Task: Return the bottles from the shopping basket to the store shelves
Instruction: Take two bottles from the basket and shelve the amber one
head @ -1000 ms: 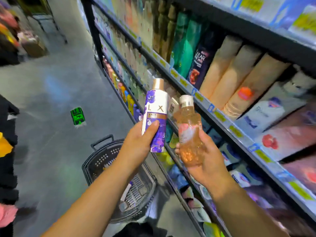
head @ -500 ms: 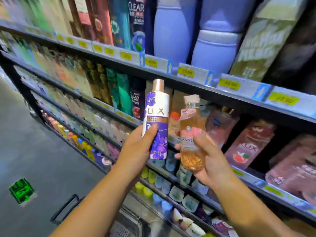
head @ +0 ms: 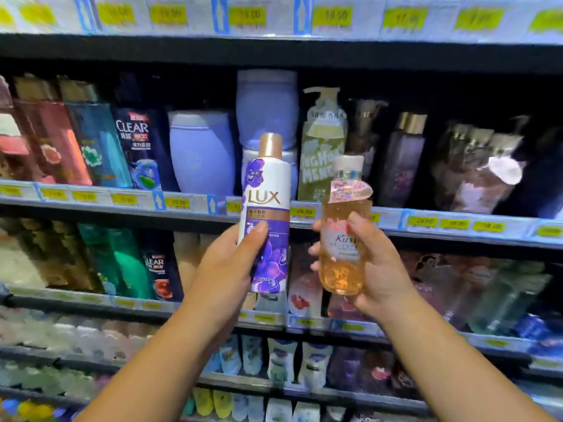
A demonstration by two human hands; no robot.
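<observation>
In front of the toiletries shelves, clear of any ledge, the two bottles are held upright side by side. The white-and-purple Lux bottle [head: 268, 214] is in the left hand [head: 225, 269], whose grip is curled round its lower half with the thumb pressed across the label. The clear peach bottle [head: 342, 239] is in the right hand [head: 380, 269], its grip wrapped round the body, thumb on the front and fingertips showing at the other side. Both labels face the person, I'd guess so they can be matched against the stock. At twelve o'clock from them runs the price-tagged shelf lip [head: 441, 223], which either bottle would have to be lifted over. Behind it, lavender bottles [head: 201, 150] stand at ten o'clock, a pale pump bottle [head: 323, 147] at twelve and a gold-capped purple bottle [head: 402, 156] at one. That row looks tightly packed, with spare headroom only under the shelf above. Toward two o'clock it's too blurred to tell whether a slot is free.
</observation>
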